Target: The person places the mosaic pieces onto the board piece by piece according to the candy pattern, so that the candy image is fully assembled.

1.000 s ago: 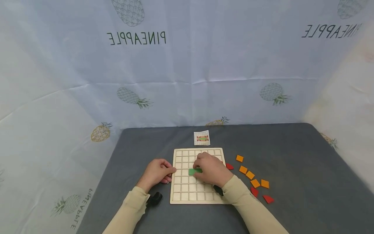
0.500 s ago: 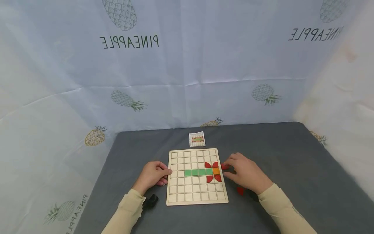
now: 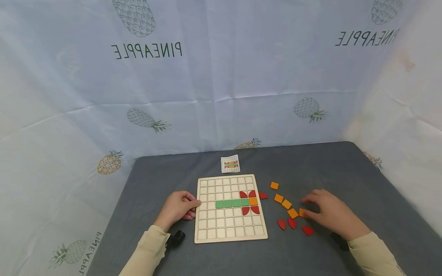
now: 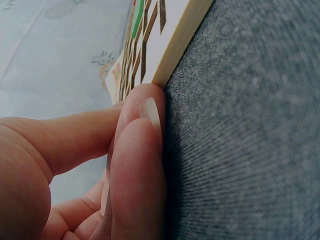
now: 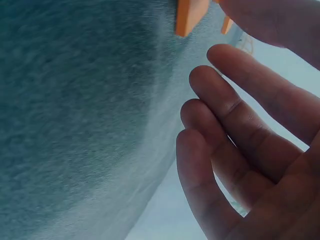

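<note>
The left hand (image 3: 176, 207) pinches the board (image 3: 231, 240), while the right hand (image 3: 329, 214), fingers spread, nears a light-looking, hard tile (image 3: 302, 212) best pinched by its sides.

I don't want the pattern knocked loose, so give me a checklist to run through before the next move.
1. Board flat, with the left hand at its left edge: ok, the hand touches that edge.
2. Green squares aligned: ok, four in one row.
3. Orange tile pinched by the right hand: not ok, the thumb and forefinger stand apart.
4. Loose red piece clear of the right edge: cannot tell, it lies too close to judge contact.
5. Printed card uncovered: ok, it lies beyond the far edge.
</note>
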Demonstrator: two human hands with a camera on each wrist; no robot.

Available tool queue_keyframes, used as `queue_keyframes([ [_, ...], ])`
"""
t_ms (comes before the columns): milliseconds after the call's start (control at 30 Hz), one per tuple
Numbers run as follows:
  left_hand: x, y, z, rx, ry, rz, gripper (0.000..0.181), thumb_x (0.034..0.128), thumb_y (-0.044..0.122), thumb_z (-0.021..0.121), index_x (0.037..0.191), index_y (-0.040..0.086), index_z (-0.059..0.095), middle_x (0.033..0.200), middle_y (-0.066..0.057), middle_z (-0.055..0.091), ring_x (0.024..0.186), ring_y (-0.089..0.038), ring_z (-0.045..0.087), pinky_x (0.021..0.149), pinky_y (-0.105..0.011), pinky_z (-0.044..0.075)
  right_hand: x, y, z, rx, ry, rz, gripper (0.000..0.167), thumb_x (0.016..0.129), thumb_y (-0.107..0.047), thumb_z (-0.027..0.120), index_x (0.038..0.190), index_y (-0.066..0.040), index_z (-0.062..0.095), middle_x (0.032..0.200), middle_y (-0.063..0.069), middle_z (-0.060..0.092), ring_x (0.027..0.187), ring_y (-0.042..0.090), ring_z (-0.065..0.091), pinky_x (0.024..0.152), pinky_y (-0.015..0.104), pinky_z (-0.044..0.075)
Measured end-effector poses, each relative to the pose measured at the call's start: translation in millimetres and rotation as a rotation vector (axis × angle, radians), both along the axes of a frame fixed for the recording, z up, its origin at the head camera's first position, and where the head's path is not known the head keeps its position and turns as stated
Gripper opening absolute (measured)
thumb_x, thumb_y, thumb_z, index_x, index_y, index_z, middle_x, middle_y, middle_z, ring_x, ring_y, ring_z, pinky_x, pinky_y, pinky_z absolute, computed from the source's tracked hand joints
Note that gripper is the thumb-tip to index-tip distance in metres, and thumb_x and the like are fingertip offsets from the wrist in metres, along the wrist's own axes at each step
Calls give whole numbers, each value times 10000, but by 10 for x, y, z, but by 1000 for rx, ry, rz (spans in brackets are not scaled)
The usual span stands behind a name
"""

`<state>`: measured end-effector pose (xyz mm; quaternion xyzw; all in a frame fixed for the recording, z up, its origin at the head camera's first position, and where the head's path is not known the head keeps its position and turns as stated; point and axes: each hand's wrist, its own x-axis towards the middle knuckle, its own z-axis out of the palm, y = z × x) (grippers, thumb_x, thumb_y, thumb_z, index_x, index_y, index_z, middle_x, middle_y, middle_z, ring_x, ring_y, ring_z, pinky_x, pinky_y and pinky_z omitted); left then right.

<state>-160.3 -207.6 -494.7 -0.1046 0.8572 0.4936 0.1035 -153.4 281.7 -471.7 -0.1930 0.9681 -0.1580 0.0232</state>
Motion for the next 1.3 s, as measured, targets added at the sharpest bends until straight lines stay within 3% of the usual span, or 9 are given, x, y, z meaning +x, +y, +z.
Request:
queue_keyframes([
  [467, 12, 1, -7, 10, -3, 3, 245, 938, 261, 870, 998, 64, 737, 790, -105, 725, 632, -177, 734, 583, -330, 644, 59, 65, -62, 5, -50, -22, 206, 853, -317, 923, 1014, -285, 798, 1017, -126, 685, 983, 169, 656, 812, 437, 605],
  [667, 11, -5, -17, 16, -4, 5, 244, 938, 262, 869, 1002, 67, 736, 792, -102, 729, 636, -179, 736, 589, -331, 646, 16, 75, -57, -7, -51, -19, 194, 859, -292, 922, 1003, -268, 795, 1021, -104, 692, 972, 188, 664, 812, 455, 607],
  [933, 4, -2, 0, 9, 3, 7, 239, 935, 249, 869, 998, 61, 735, 779, -103, 727, 627, -176, 733, 579, -328, 643, -114, -62, -19, -53, -34, -13, 190, 894, -311, 899, 1037, -230, 804, 1022, -73, 705, 952, 184, 681, 835, 490, 619],
  [1100, 12, -24, -7, 19, 9, -7, 236, 938, 253, 865, 1004, 68, 735, 783, -97, 730, 634, -177, 739, 594, -328, 648, -275, -355, 7, -85, -1, 29, 156, 901, -288, 895, 1019, -245, 801, 1022, -89, 709, 958, 166, 682, 853, 463, 622],
  [1300, 8, -4, -30, 26, 16, -12, 233, 939, 248, 863, 1001, 64, 735, 778, -99, 726, 629, -175, 733, 591, -330, 645, -457, -735, 68, -126, -28, 36, 153, 930, -283, 875, 1052, -223, 805, 1075, -46, 716, 1011, 205, 676, 879, 446, 616],
])
